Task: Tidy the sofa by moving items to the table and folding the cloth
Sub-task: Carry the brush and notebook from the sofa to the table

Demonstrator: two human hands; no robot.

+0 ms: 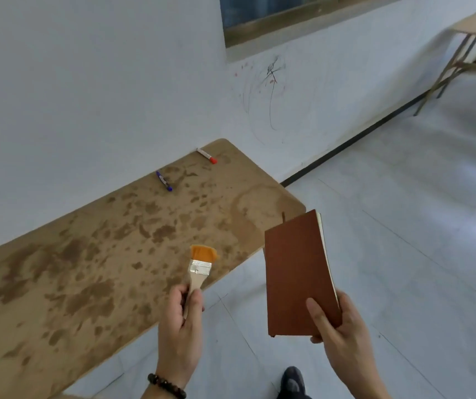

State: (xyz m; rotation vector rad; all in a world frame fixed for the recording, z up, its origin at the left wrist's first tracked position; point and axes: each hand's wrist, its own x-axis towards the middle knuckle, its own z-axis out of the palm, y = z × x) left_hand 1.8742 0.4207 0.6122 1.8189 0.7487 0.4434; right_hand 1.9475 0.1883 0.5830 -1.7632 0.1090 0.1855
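**Hands**
- The left hand (180, 321) grips the wooden handle of a paintbrush (199, 266), fingers and thumb curled round it. A dark bead bracelet (166, 385) sits on that wrist.
- The right hand (343, 332) holds a brown notebook (297, 275) by its lower right corner. The thumb lies across the cover and the fingers are behind it.

**Task items**
- The paintbrush points up and away from the person. Its orange bristles and metal ferrule are in front of the table (87, 269), just inside the near edge and towards the right end. The handle crosses that near edge.
- The notebook is closed and held roughly upright, tilted slightly. It is off the table, beside the near right corner, and its upper left part overlaps that corner in the view. Pale page edges show along its right side.
- A blue marker (164, 181) lies on the table near the far edge, by the wall.
- A red-capped marker (206, 155) lies close to the far right corner, touching or almost touching the wall. The two markers are well apart from each other and from the brush.

**Surroundings**
- The table top is tan with dark blotches. Its long far edge runs along a white wall.
- Pen scribbles (271, 79) mark the wall below a window (274, 15).
- The floor (403, 226) is pale tile. A dark shoe (293, 380) shows at the bottom of the view.
- A second table (461, 53) stands far to the right.
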